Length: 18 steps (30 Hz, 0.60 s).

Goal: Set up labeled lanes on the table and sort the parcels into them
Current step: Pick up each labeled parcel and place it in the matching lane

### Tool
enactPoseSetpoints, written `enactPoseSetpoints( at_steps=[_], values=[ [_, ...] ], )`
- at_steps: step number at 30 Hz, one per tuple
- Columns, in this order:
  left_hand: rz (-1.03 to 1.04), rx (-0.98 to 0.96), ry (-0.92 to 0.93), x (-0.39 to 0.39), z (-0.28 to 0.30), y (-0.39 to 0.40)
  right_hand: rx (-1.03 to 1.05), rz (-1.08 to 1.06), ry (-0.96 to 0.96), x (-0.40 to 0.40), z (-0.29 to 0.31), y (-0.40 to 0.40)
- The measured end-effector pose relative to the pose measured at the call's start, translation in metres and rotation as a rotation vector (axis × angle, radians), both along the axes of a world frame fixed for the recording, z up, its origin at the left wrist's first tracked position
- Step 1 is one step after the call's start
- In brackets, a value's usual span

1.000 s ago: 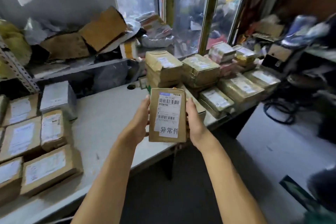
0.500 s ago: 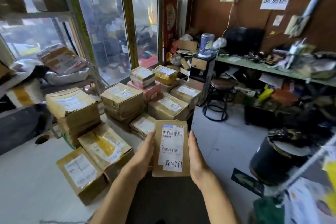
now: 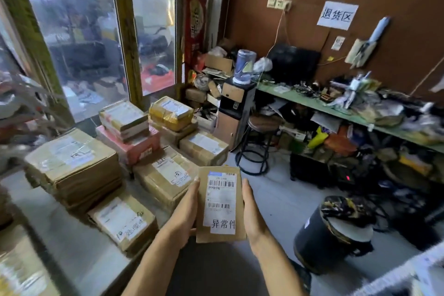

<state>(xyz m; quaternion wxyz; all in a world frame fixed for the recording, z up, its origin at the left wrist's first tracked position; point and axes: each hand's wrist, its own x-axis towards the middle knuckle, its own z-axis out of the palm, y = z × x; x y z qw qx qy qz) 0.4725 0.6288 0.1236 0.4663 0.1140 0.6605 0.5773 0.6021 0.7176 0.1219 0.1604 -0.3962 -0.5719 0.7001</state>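
Observation:
A small flat cardboard parcel [image 3: 221, 204] with a barcode label and a handwritten white sticker is held upright in front of me, past the table's right end. My left hand [image 3: 183, 214] grips its left edge and my right hand [image 3: 252, 214] grips its right edge. Several taped cardboard parcels are stacked on the grey table [image 3: 69, 247] at left, among them a big stack [image 3: 74, 166], a pink box [image 3: 131, 144] and a yellow-taped one [image 3: 170, 113].
A white paper sign [image 3: 337, 15] hangs on the brown wall at the right. Below it runs a cluttered green shelf [image 3: 312, 101]. A water dispenser [image 3: 236, 101], a round stool [image 3: 260, 142] and a black bin [image 3: 329, 235] stand on the floor.
My view has swung to the right, from the table's middle to its right end and the brown wall. Both hands kept hold of the small parcel throughout.

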Motion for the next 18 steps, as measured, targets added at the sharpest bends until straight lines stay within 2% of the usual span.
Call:
enactPoseSetpoints(
  at_steps=[8,11,15,18],
  values=[
    [0.023,0.015,-0.07,-0.032,0.005,0.092,-0.017,0.053,0.035,-0.038,0.009,0.113],
    [0.106,0.009,-0.107,-0.051,0.001,0.116,-0.029,0.111,0.018,-0.06,0.01,0.154],
    [0.236,0.042,-0.167,-0.075,-0.002,0.149,0.06,0.117,-0.068,-0.099,0.038,0.192],
    [0.332,0.08,-0.185,-0.093,-0.006,0.177,0.099,0.255,-0.095,-0.147,0.015,0.25]
  ],
)
